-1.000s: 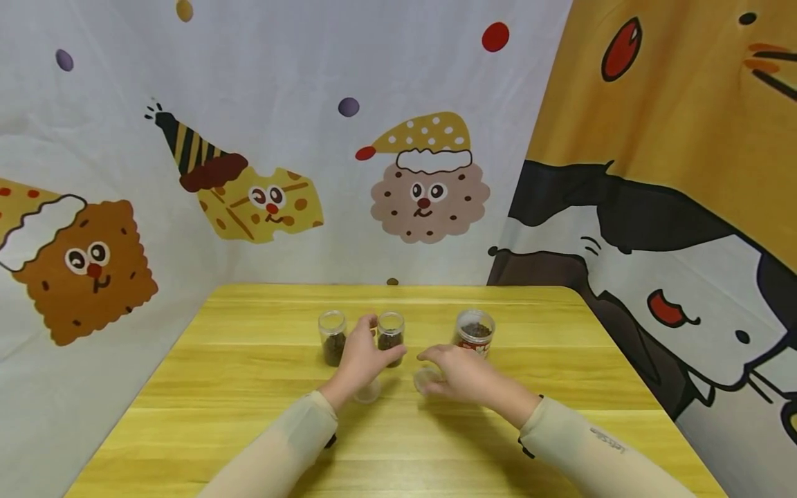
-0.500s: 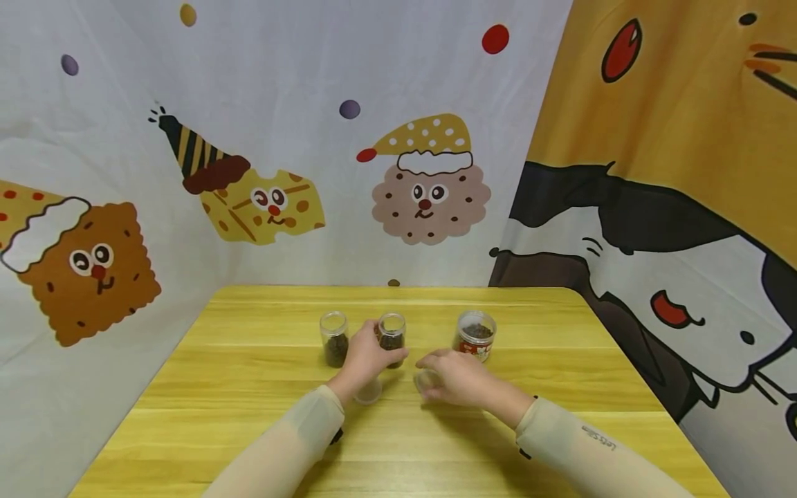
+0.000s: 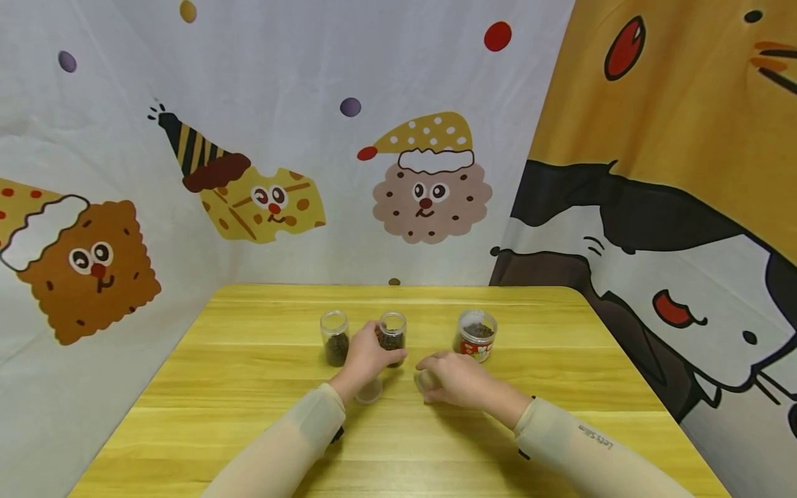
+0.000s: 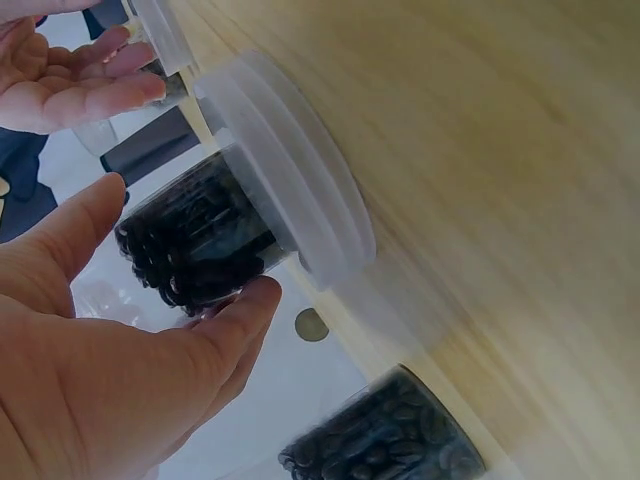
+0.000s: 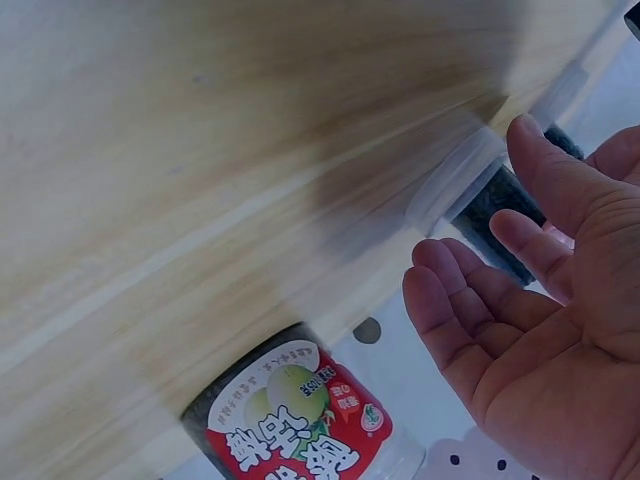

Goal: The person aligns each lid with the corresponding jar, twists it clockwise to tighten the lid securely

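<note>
Two clear jars holding dark beans stand side by side on the table. My left hand (image 3: 364, 356) curves round the middle jar (image 3: 392, 332), its thumb in front and fingers behind. In the left wrist view, that jar shows between thumb and fingertips. The left jar (image 3: 335, 340) stands just beside this hand. Below it lies a translucent lid (image 3: 369, 391), seen close up as a ridged white lid (image 4: 300, 180). My right hand (image 3: 459, 380) hovers low with loosely bent fingers round another translucent lid (image 3: 425, 382). In the right wrist view, no clear grip on this lid (image 5: 455, 185) shows.
A wider open jar (image 3: 476, 339) with dark contents stands behind the right hand; its red label (image 5: 300, 420) carries a fruit picture and white characters. The wooden table (image 3: 398, 456) ends at a patterned cloth backdrop (image 3: 280, 55).
The left hand has shifted slightly right and settled round the middle jar. The right hand stays almost still beside its lid. The jars have kept their places.
</note>
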Available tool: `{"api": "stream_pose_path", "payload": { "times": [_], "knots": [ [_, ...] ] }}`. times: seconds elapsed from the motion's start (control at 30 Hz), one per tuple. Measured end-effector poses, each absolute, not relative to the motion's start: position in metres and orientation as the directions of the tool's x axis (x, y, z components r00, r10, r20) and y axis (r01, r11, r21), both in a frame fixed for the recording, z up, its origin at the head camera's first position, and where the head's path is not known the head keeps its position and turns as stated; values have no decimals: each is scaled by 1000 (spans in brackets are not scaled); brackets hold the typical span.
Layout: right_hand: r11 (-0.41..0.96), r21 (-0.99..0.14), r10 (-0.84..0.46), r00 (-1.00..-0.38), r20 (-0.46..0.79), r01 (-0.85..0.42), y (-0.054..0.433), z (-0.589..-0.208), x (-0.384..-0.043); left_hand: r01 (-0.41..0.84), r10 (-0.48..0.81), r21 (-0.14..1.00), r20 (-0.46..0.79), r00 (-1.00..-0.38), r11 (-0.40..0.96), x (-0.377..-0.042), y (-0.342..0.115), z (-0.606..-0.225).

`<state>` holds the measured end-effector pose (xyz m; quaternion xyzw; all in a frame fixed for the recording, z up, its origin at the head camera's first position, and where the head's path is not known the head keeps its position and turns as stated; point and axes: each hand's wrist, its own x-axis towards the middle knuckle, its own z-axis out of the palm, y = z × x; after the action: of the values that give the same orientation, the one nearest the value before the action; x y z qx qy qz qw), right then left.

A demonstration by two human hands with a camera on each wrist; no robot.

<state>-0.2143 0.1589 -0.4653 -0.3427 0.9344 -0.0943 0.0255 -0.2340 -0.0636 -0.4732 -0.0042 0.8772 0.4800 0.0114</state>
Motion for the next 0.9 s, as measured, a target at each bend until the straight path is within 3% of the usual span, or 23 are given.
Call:
{"api": "stream_pose_path", "payload": {
  "times": [0.5,0.9],
  "knots": [
    [750,-208,-644,-765,-11,-628,160,-472,-217,-13,10,839,-22,-1000,544,-238,-63,-479],
    [752,-212,-630,-775,48,-625,161,-460,-225,-14,-4,878,-14,-1000,479,-235,-62,-476]
  ]
}}
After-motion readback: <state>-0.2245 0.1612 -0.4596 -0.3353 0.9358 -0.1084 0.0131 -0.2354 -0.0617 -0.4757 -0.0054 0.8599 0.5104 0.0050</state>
